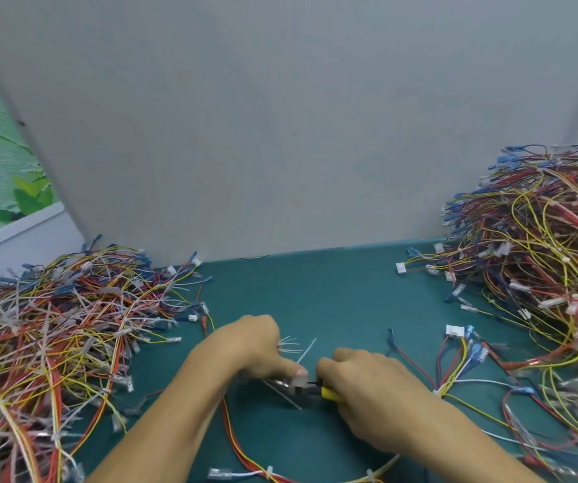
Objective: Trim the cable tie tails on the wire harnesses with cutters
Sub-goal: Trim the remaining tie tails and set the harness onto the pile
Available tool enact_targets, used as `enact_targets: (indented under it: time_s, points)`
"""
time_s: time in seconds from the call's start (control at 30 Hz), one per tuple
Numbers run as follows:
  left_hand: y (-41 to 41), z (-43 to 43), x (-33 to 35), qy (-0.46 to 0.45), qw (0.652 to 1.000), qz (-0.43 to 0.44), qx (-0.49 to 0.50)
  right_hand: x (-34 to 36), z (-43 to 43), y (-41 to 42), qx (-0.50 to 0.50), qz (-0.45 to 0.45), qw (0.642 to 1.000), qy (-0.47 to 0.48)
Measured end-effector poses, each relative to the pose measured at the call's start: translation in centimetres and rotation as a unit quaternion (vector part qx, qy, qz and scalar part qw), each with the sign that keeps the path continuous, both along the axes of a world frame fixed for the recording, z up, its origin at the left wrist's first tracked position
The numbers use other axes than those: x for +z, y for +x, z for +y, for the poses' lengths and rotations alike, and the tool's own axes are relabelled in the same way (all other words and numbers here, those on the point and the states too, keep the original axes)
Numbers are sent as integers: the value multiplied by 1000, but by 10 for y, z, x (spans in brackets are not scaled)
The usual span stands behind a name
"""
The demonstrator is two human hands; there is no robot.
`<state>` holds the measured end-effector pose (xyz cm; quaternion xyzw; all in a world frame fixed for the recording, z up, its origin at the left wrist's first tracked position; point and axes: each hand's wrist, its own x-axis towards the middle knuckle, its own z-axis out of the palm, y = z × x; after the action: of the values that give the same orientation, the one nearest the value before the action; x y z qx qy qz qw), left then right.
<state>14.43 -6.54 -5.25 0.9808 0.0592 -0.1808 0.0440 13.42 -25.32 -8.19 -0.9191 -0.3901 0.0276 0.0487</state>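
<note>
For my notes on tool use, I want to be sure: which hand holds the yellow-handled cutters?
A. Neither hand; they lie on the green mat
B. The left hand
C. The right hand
C: the right hand is curled round the yellow-handled cutters, while the left hand pinches the wire harness at the cutter tip.

Red, yellow, blue and white wire harnesses point(47, 329) on teal mat point(315, 294); yellow-handled cutters point(322, 392).

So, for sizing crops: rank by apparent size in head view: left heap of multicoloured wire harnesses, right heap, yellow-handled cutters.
1-2. Left heap of wire harnesses, right heap: alike, both cropped by the frame.
3. Yellow-handled cutters, partly hidden.
</note>
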Motion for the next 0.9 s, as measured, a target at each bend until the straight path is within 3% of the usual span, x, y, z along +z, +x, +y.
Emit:
enact_targets:
  time_s: [0.17,0.3,0.37,0.47,0.63,0.7,0.9]
  points:
    - [4,-3,6,-31,999,11,21,6,-1,3,9,-85,996,18]
    - [3,4,1,-165,985,3,41,14,-4,4,45,-166,985,34]
    - [1,9,-3,-271,959,-49,62,14,-5,6,45,-143,988,35]
    - [-7,14,-16,-438,887,-106,99,12,-11,12,30,-73,997,-5]
    - [-25,22,-43,-552,812,-135,131,18,-16,13,17,19,1000,-11]
    - [-27,23,-44,-576,798,-131,123,21,-18,16,-8,47,999,1]
    - [-29,21,-42,-567,806,-138,93,15,-12,11,-59,0,998,21]
